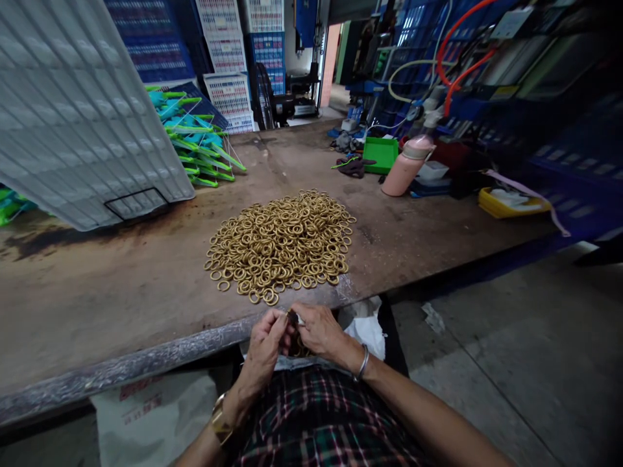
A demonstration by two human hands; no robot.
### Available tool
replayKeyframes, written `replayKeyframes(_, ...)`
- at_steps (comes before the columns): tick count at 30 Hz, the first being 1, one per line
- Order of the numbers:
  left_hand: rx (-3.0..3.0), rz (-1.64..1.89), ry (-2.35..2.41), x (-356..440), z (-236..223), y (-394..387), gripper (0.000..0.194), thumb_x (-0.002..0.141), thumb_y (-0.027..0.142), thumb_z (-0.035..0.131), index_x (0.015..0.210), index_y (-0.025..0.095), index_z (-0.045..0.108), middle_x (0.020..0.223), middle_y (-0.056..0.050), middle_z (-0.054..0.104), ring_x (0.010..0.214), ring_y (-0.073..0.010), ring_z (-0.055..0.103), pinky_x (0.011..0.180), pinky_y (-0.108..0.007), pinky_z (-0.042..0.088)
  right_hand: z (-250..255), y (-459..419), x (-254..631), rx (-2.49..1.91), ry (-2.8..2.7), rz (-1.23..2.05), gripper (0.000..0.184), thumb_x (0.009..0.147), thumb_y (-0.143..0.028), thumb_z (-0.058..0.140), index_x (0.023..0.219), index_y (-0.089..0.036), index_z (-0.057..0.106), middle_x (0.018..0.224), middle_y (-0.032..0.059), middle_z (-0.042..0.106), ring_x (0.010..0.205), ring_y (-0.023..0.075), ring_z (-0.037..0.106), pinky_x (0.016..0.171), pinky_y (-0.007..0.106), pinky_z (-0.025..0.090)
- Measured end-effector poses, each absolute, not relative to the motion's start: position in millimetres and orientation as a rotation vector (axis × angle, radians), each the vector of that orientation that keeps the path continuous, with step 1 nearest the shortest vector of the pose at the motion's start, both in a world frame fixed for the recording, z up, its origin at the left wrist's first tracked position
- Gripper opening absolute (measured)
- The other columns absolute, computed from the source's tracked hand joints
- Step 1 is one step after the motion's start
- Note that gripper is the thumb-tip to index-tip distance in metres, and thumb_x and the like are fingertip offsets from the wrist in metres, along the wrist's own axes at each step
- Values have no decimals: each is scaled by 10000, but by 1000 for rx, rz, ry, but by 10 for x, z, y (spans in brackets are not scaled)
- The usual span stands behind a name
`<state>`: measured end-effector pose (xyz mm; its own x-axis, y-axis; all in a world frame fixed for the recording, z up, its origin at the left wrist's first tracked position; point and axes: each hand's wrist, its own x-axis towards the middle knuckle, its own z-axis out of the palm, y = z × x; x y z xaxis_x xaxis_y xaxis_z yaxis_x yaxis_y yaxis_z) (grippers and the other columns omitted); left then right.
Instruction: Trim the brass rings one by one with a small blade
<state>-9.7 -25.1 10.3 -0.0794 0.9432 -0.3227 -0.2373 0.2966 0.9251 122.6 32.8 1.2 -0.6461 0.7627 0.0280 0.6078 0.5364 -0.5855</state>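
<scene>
My left hand (pixel 267 340) and my right hand (pixel 321 329) meet just off the table's front edge, above my lap. Fingers of both are pinched together around a small dark piece (pixel 293 317) with a hint of gold beside it; its kind is too small to make out. Below the hands, a few more rings (pixel 302 351) show in a pale bag or cloth opening, partly hidden by my fingers. On the tabletop right in front lies a wide heap of gold-coloured rings (pixel 285 240), with several loose ones along its near side.
A large white plastic crate (pixel 92 123) stands at left on the brown table (pixel 160 279), before green hangers (pixel 204 146). Toward the right are a pink bottle (pixel 406 170), a green tray (pixel 380 154) and a yellow tray (pixel 511 204). An orange hose (pixel 442 58) hangs above.
</scene>
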Motion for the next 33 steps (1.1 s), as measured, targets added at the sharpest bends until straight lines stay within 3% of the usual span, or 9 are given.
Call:
replayKeyframes(13,950,1172,1370,-95,164,-277,364,746,526,524,651,176,493,529,37,467,457,-84,408,453,-210,341,72,340,1183,-1281,-2661,696,249,702,-105,413,916,-170,524,717,33,612,603,149,526,546,253,260)
replayKeyframes(18,1009,1129,1265,-60,292,-362,338,774,482,518,656,166,555,544,7,515,510,-110,472,540,-237,403,136,379,1134,-1424,-2658,663,217,749,-154,444,957,-158,506,759,56,626,660,175,562,559,256,282)
replayKeyframes(24,538,1198,1088,-70,219,-290,325,710,462,605,748,141,576,670,-32,596,513,-107,513,478,-232,414,108,558,1102,-1620,-2510,414,258,790,-135,428,1045,-164,453,908,83,627,789,192,579,639,273,330)
replayKeyframes(30,183,1239,912,-147,190,-230,284,629,323,699,831,167,574,689,-11,586,545,-102,519,442,-202,389,25,691,1038,-1697,-2519,276,334,786,-184,502,1107,-182,408,869,79,639,782,224,597,644,292,354)
replayKeyframes(33,79,1234,841,-194,175,-200,228,614,291,704,739,142,586,670,-7,573,529,-78,497,451,-189,381,24,722,1017,-1711,-2505,318,288,786,-193,506,1061,-186,422,824,68,647,762,216,608,622,279,347)
